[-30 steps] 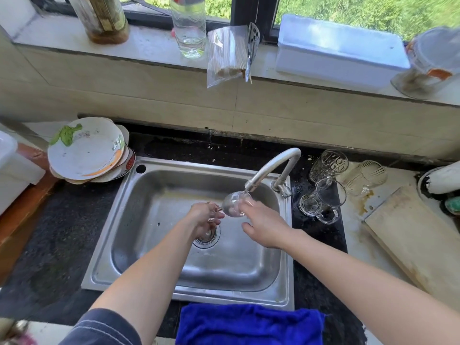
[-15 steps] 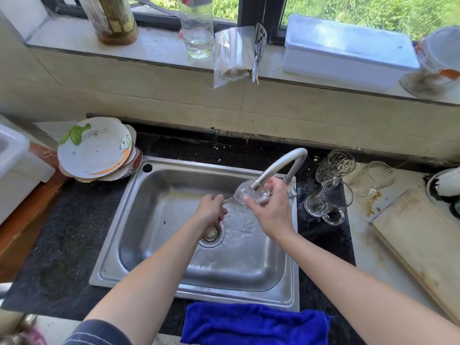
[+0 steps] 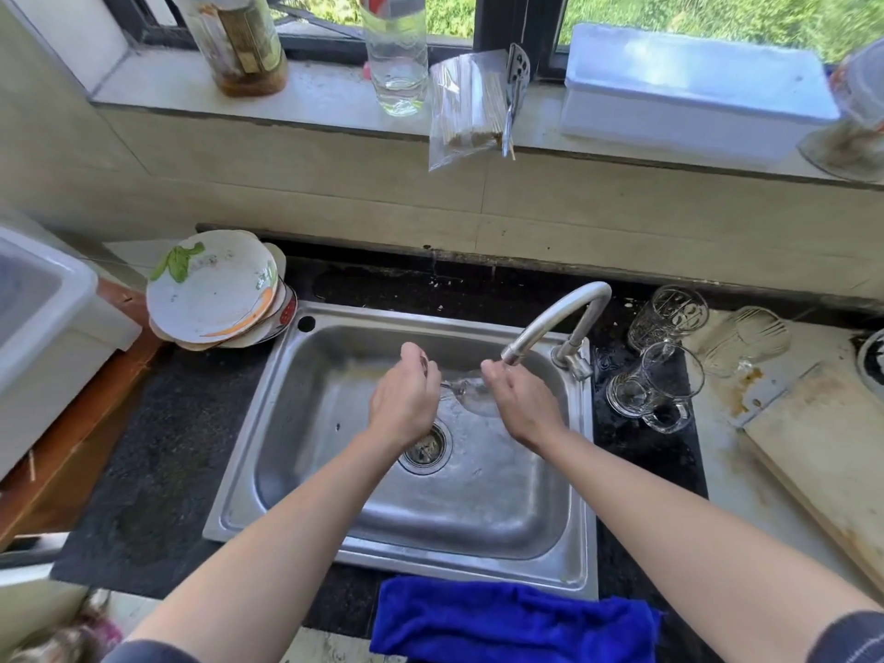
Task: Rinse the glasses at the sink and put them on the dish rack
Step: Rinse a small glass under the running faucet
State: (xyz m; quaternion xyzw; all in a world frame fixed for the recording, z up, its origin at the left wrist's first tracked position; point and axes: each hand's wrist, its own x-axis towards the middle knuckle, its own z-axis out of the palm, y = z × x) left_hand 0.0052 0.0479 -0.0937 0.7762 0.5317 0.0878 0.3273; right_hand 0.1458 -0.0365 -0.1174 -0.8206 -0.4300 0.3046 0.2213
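Mid-sink (image 3: 296, 413), left hand (image 3: 404, 399) and right hand (image 3: 521, 404) grip glass (image 3: 471, 400).

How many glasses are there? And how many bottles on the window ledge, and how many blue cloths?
Glasses: 4 (held glass; counter glasses)
Bottles: 2
Blue cloths: 1
Total: 7

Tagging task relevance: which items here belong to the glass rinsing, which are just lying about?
Job: glass in left hand and right hand, faucet, sink, three counter glasses.
Lying about: plate stack, blue cloth, cutting board, windowsill bottles.
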